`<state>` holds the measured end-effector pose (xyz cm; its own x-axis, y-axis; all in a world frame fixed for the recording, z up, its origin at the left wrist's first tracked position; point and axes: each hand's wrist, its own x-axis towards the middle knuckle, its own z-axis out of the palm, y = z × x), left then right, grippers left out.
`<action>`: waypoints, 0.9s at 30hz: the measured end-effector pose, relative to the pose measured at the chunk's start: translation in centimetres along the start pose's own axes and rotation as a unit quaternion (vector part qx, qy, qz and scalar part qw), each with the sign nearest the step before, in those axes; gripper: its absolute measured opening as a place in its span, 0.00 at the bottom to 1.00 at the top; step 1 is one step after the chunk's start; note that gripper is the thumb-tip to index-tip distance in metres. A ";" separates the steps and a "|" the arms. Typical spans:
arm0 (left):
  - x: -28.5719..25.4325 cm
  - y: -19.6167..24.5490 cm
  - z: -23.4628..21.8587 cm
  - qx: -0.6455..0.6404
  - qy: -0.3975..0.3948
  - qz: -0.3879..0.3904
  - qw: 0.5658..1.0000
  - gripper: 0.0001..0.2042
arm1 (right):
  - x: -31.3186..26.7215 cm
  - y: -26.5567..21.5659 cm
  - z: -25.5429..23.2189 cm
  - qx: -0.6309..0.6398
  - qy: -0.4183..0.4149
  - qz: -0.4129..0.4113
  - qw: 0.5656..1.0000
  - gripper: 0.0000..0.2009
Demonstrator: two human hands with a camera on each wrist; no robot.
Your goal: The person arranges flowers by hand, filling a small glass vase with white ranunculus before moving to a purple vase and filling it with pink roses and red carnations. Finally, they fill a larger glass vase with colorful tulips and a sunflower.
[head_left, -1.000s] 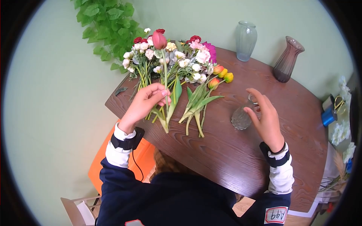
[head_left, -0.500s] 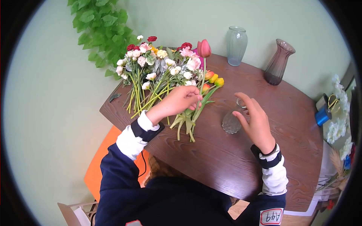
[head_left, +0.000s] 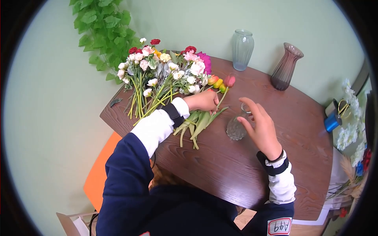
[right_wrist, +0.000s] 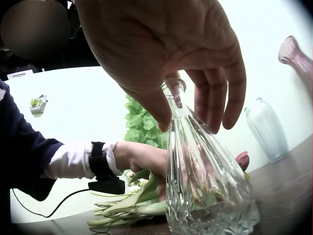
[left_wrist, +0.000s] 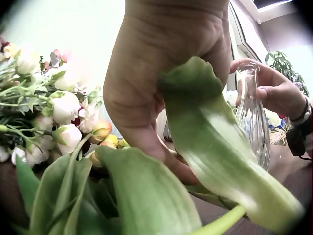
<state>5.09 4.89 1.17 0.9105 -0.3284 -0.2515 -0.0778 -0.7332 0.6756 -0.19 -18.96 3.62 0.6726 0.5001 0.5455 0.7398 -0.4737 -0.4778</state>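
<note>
My left hand (head_left: 203,101) pinches the stem of a pink tulip (head_left: 229,81), low over the table. Its bloom tips toward the far right, and the broad green leaf (left_wrist: 205,127) crosses below my palm in the left wrist view. Under and beside that hand lie orange and yellow tulips (head_left: 214,80), their leafy stems pointing toward me. My right hand (head_left: 264,131) holds the narrow neck of a small clear ribbed glass vase (right_wrist: 200,191), thumb on one side and fingers curved round the other. The vase stands upright on the table.
Mixed white, pink and red flowers (head_left: 173,67) cover the table's far left. A pale blue glass vase (head_left: 243,51) and a purple-brown glass vase (head_left: 286,67) stand at the back. Ribbon spools (head_left: 333,122) are at the right edge; a green vine (head_left: 102,35) hangs on the wall.
My left hand has carried the pink tulip rightward and lowered it beside the other tulips, tilting it over. My right hand stays at the clear vase. The head view has shifted slightly.
</note>
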 end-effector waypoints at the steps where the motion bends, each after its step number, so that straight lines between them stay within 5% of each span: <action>1: 0.2 -0.2 0.0 0.000 0.002 0.001 1.000 0.10 | 0.0 0.0 0.0 -0.001 0.000 -0.002 1.000 0.23; 4: 0.1 0.0 -0.3 -0.085 -0.011 -0.030 0.996 0.09 | 0.0 0.1 0.0 0.003 0.006 -0.010 1.000 0.23; 10: -5.4 0.6 -3.2 -0.101 0.150 0.035 0.983 0.14 | 0.0 0.1 0.1 0.008 0.001 0.002 1.000 0.23; 13: -8.4 -0.9 -3.7 -0.025 0.214 0.035 0.976 0.11 | 0.0 0.1 0.1 0.012 0.004 0.001 1.000 0.23; 17: -11.9 -1.2 1.1 0.224 0.190 0.180 0.939 0.07 | 0.1 -0.1 0.1 0.011 -0.004 0.010 1.000 0.23; 27: -11.2 -1.5 4.8 0.310 0.223 0.168 0.909 0.09 | 0.3 -0.4 0.2 0.020 0.000 0.007 1.000 0.24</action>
<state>-6.93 6.75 -0.36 0.8563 -0.4228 0.2967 -0.4700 -0.8760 0.1081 -0.29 -18.48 3.84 0.6829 0.4930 0.5391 0.7305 -0.4518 -0.5122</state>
